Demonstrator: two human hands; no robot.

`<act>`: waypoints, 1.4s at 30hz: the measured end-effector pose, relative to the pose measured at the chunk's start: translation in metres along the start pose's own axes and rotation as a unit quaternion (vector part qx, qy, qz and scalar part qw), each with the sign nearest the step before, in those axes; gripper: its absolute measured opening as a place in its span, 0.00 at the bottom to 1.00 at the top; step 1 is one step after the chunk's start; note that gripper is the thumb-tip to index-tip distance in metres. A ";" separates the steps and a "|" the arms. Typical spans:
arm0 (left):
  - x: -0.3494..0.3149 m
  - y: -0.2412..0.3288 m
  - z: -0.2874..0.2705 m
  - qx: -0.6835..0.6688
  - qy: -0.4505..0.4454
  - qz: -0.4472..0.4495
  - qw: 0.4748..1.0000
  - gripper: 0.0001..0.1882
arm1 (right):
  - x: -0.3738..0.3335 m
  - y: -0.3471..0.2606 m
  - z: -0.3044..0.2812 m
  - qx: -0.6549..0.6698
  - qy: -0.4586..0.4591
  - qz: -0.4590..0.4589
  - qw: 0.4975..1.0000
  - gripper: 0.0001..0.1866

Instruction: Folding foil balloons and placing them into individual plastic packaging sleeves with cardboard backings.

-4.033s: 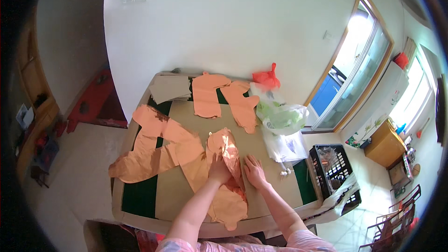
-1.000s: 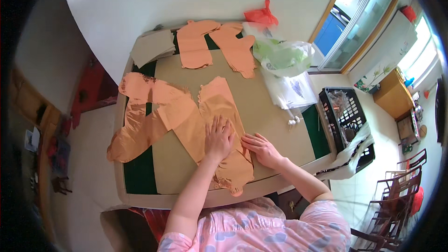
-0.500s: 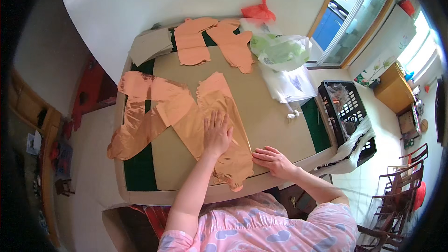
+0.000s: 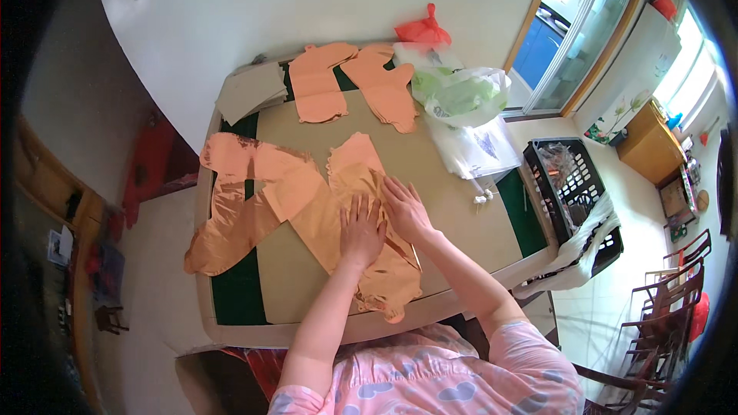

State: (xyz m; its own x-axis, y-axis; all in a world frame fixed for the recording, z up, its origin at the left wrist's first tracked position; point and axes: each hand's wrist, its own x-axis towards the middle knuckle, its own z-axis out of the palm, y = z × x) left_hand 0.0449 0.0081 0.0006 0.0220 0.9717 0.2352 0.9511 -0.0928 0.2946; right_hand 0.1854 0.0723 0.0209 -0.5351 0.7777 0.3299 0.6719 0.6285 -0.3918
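Note:
A flat, uninflated copper-coloured foil balloon lies lengthwise on the table in front of me, its lower end near the front edge. My left hand rests palm down on its middle, fingers spread. Beside it, my right hand lies flat across the balloon's right side, fingers stretched out; the two hands nearly touch. Creases run through the foil around them. To the left, more shiny copper foil balloons lie folded and overlapping this one.
Along the back lie a stack of grey-brown sheets, folded copper foil pieces, a red bag and a green-white plastic bag. Clear plastic bags sit below it. A black crate stands beyond the table's right edge.
My right hand has moved from the table by the balloon's lower right edge up and left onto the foil, beside my left hand. My left hand stays on the balloon. The view has shifted slightly.

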 end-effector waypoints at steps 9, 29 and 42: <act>-0.006 -0.018 -0.009 -0.148 0.044 -0.027 0.988 0.26 | 0.002 -0.003 0.016 -0.046 -0.031 0.005 0.998 0.25; -0.093 -0.039 -0.051 -0.193 0.215 -0.193 0.938 0.25 | -0.001 0.007 0.022 -0.047 -0.025 0.014 0.999 0.25; -0.022 -0.056 -0.043 -0.422 0.145 -0.243 0.862 0.35 | -0.002 0.005 0.021 -0.045 -0.009 0.007 0.999 0.25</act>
State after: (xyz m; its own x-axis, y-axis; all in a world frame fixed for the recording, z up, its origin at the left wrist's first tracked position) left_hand -0.0224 -0.0170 0.0183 -0.5094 0.8568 0.0800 0.2619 0.0659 0.9628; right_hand 0.1789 0.0741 0.0009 -0.5344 0.7866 0.3093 0.7219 0.6151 -0.3170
